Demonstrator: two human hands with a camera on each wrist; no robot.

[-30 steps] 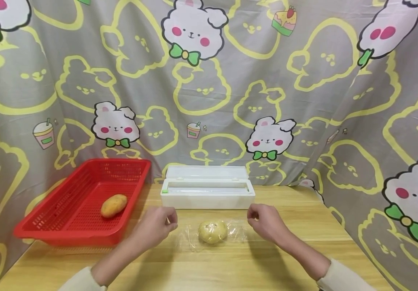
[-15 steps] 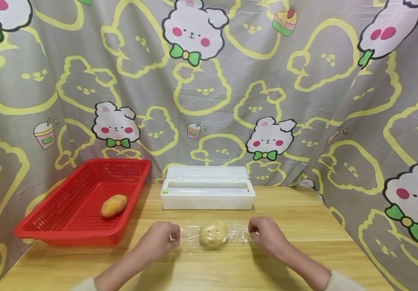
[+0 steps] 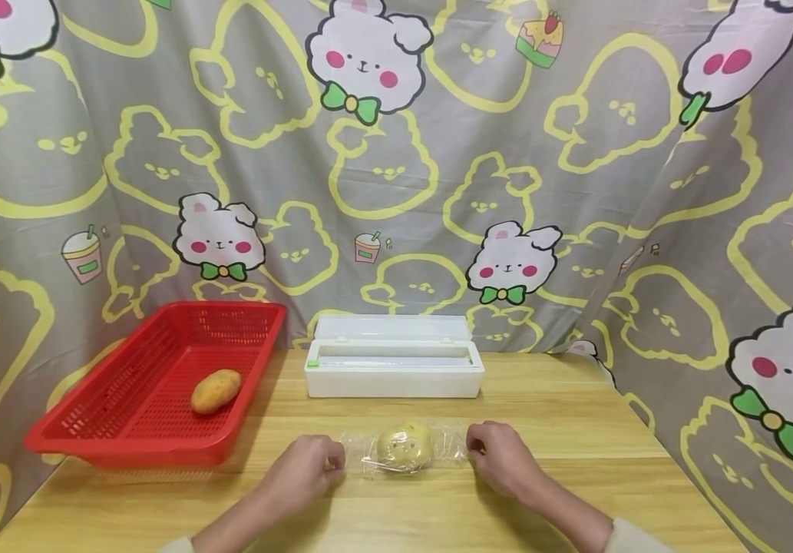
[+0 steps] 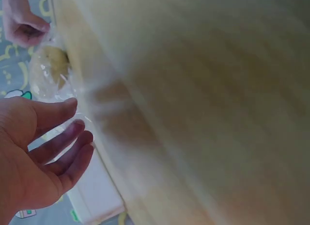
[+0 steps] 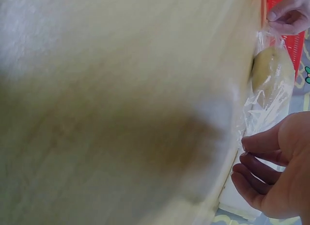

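A potato [image 3: 404, 448] wrapped in clear plastic wrap [image 3: 448, 445] lies on the wooden table between both hands. The film stretches out to its left and right. My left hand [image 3: 302, 470] pinches the left end; in the left wrist view a small gap shows between thumb and forefinger. At the right end, my right hand [image 3: 503, 458] holds the film between thumb and forefinger, as the right wrist view shows, its other fingers loosely bent. Behind the potato stands a white wrap dispenser box [image 3: 394, 382], lid raised, with a roll of film inside.
A red plastic basket [image 3: 143, 444] with slotted walls stands at the left, holding one unwrapped potato [image 3: 216, 391]. The wooden table [image 3: 596, 415] stretches off to the right. A patterned curtain [image 3: 396, 177] hangs round the back and sides.
Both hands have come down and toward me, the left one farther, and now sit at the film's ends beside the potato. The wrapped potato has shifted slightly. Basket and box have not moved.
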